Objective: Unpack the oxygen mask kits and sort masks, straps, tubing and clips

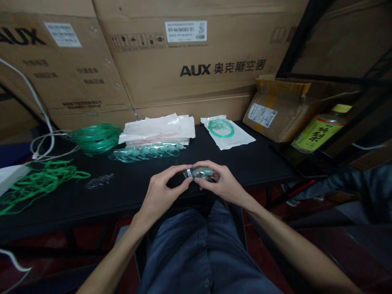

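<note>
A clear green oxygen mask (pixel 202 173) with a silvery metal nose strip is held over the near edge of the black table. My left hand (pixel 165 188) pinches the end with the strip between thumb and fingers. Around the other end, the fingers of my right hand (pixel 222 181) are closed, hiding part of the mask. Beyond my hands lies a row of similar green masks (pixel 147 152), overlapping one another. White paper-and-film pouches (pixel 159 126) are stacked behind that row. Farther right, another pouch (pixel 235 139) has a coiled green tube (pixel 221 128) on it.
Coiled green tubing (pixel 96 139), tangled green elastic straps (pixel 45 181) and small clear plastic pieces (pixel 99 181) lie on the left. Large cardboard boxes (pixel 196 90) wall off the back. An opened carton (pixel 269 110) and a drink bottle (pixel 321 128) stand at right.
</note>
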`<state>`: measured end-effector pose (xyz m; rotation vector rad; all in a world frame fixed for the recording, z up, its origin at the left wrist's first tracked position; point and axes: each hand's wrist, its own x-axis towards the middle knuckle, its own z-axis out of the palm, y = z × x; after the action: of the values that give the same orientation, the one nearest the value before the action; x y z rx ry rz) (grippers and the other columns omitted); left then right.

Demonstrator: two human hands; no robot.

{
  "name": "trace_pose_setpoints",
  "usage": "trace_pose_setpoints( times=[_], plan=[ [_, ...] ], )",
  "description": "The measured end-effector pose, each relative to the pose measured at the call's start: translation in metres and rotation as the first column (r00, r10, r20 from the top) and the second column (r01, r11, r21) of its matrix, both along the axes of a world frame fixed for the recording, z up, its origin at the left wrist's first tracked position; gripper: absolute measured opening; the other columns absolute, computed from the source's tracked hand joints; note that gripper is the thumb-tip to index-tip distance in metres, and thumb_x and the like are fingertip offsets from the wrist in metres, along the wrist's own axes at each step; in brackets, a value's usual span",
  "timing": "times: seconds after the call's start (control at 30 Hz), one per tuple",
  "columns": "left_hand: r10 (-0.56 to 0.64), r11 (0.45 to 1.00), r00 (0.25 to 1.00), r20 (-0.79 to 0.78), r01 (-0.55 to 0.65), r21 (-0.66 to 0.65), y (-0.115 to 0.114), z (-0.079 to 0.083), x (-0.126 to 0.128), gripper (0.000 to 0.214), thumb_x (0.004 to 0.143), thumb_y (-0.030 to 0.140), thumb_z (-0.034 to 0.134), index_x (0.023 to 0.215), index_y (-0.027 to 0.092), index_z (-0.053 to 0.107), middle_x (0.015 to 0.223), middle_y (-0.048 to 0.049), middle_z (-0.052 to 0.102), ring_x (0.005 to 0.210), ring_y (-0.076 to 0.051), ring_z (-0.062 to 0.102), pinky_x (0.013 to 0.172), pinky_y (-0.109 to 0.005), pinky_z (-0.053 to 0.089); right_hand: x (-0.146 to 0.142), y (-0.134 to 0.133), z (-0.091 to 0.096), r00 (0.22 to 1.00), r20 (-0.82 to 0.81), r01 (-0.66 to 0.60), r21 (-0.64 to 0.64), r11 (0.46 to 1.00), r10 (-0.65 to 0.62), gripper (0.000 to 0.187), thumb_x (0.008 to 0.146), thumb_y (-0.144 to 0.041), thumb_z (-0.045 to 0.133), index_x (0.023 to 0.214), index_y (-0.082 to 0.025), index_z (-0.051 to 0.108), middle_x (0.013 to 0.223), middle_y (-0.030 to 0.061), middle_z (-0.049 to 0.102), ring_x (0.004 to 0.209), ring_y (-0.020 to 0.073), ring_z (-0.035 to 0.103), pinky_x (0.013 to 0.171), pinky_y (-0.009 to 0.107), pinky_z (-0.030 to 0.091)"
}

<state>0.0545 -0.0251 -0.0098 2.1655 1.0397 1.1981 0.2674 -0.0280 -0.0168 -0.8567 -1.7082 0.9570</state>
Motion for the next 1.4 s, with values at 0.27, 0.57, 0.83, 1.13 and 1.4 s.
trace_pose_setpoints(
  times=[0.27,0.57,0.83,1.13,1.4],
  plan=[
    [-0.003,0.994,0.999,-0.047,0.008,0.107,-0.003,0.001,0.001,0.028,0.091,0.021,0.07,0.119,0.021,0.07,0.118,-0.0044,0.076,0.108,-0.02,0.072,0.101,-0.032,0.054,0.0,-0.001,0.002,0.994,0.107,0.021,0.056,0.998,-0.027,0.024,0.087,-0.027,0.072,0.11,-0.019,0.072,0.091,0.0021,0.074,0.075,0.0149,0.069,0.068,0.022,0.054],
    [-0.015,0.996,0.994,-0.104,0.024,0.088,-0.003,0.013,-0.02,0.029,0.093,0.021,0.068,0.121,0.023,0.071,0.119,-0.003,0.076,0.108,-0.019,0.072,0.101,-0.03,0.052,-0.003,-0.003,0.002,0.991,0.111,0.083,-0.019,0.996,-0.081,0.021,0.09,-0.03,0.069,0.108,-0.019,0.071,0.076,-0.0011,0.067,0.06,0.0121,0.061,0.059,0.022,0.048],
    [0.258,0.962,0.917,-0.303,-0.215,0.169,0.008,0.014,-0.112,0.023,0.09,0.045,0.068,0.096,0.023,0.068,0.114,-0.0059,0.076,0.107,-0.026,0.071,0.099,-0.041,0.052,-0.001,-0.002,0.003,0.98,0.18,0.081,0.046,0.996,-0.088,0.026,0.088,-0.031,0.072,0.111,-0.018,0.072,0.073,-0.002,0.068,0.059,0.0116,0.06,0.058,0.021,0.045],
    [0.427,0.902,0.733,-0.529,-0.39,0.187,0.017,0.017,-0.189,0.046,0.088,0.063,0.058,0.117,0.03,0.071,0.122,-0.0053,0.074,0.114,-0.033,0.068,0.102,-0.048,0.053,-0.004,-0.002,-0.002,0.987,0.135,0.08,0.081,0.994,-0.09,0.031,0.09,-0.032,0.072,0.119,-0.022,0.068,0.102,0.0034,0.074,0.084,0.0171,0.069,0.072,0.024,0.052],
    [0.462,0.884,0.735,-0.496,-0.427,0.192,0.011,0.017,-0.197,0.042,0.09,0.059,0.058,0.125,0.038,0.064,0.13,0.0017,0.069,0.121,-0.033,0.065,0.108,-0.054,0.051,0.0,0.006,0.001,0.98,0.161,0.07,0.283,0.956,-0.12,0.035,0.089,-0.024,0.076,0.123,-0.025,0.066,0.12,0.0056,0.07,0.111,0.0218,0.066,0.098,0.033,0.05]
  ],
)
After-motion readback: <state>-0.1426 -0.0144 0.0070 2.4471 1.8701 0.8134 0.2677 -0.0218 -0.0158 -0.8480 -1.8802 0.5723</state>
